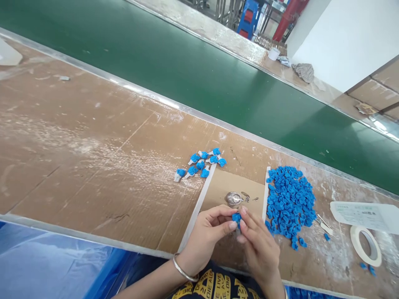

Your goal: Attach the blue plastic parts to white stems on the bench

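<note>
Both hands' grip [238,220] pinches blue piece [236,216]; shirt [215,286] reads "LIVE".

shirt [215,286] | yellow print, partly readable: "LIVE", "ALONE" | paper sheet [364,214] | print too small

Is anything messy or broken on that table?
A few things. Some blue pieces lie stray near the tape roll, apart from the big blue pile. The brown table is scuffed and smeared with white dust. Nothing looks broken. Both hands, left and right, pinch one blue piece.
</note>
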Demonstrator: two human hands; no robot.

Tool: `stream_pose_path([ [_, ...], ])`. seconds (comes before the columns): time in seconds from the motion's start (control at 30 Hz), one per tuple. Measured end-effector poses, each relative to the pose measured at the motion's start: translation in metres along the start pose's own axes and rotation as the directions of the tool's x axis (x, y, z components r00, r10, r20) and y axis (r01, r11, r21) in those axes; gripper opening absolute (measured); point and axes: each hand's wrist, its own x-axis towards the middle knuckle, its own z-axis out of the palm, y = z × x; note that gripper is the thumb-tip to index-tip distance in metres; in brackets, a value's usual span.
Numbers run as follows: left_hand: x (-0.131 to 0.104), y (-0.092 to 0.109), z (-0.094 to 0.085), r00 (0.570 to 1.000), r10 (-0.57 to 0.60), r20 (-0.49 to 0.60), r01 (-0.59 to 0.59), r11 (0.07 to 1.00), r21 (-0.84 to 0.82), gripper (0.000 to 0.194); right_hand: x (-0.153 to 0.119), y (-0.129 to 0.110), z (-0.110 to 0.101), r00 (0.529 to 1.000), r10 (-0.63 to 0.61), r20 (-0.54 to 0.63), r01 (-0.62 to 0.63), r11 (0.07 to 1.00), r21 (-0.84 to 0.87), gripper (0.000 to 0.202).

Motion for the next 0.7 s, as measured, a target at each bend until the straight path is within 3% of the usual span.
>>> stream_pose_path([
  [0.1,-0.002,-0.002,0.004,1.000,-0.005,0.004,0.005,0.999,0.051,0.025,-0.020,-0.007,0.000,0.999,0.020,0.045,-0.016,0.996,-0.085,0.043],
  [0.2,-0.007,-0.002,0.007,0.996,0.014,0.082,-0.024,0.993,0.120,0.021,-0.029,-0.010,-0.009,0.994,0.069,0.085,-0.067,0.998,-0.019,0.041],
  [0.27,-0.009,0.003,0.005,0.988,0.061,0.145,-0.094,0.968,0.233,0.017,-0.025,-0.001,-0.020,0.990,0.085,0.116,-0.093,0.994,0.065,0.038],
  [0.33,-0.007,0.014,-0.002,0.968,0.190,0.163,-0.242,0.871,0.427,0.012,-0.014,0.018,-0.034,0.989,0.130,0.063,-0.130,0.991,-0.006,0.032],
  [0.4,-0.002,0.033,-0.019,0.899,0.419,0.128,-0.390,0.633,0.668,0.009,-0.001,0.048,-0.046,0.978,0.193,-0.086,-0.209,0.941,-0.265,0.023],
  [0.43,0.001,0.044,-0.030,0.833,0.542,0.109,-0.409,0.471,0.782,0.010,0.005,0.064,-0.050,0.972,0.200,-0.125,-0.235,0.875,-0.424,0.024],
  [0.5,0.010,0.068,-0.059,0.695,0.711,0.109,-0.304,0.153,0.940,0.013,0.016,0.094,-0.054,0.969,0.217,-0.114,-0.245,0.818,-0.521,0.031],
  [0.53,0.014,0.080,-0.074,0.649,0.751,0.124,-0.210,0.019,0.977,0.016,0.020,0.106,-0.053,0.971,0.224,-0.085,-0.233,0.804,-0.548,0.034],
  [0.6,0.021,0.100,-0.102,0.600,0.785,0.155,-0.011,-0.185,0.983,0.020,0.025,0.122,-0.049,0.973,0.231,-0.024,-0.203,0.795,-0.571,0.038],
  [0.7,0.031,0.118,-0.126,0.601,0.774,0.198,0.166,-0.364,0.917,0.026,0.025,0.129,-0.043,0.972,0.229,0.054,-0.152,0.784,-0.602,0.039],
])
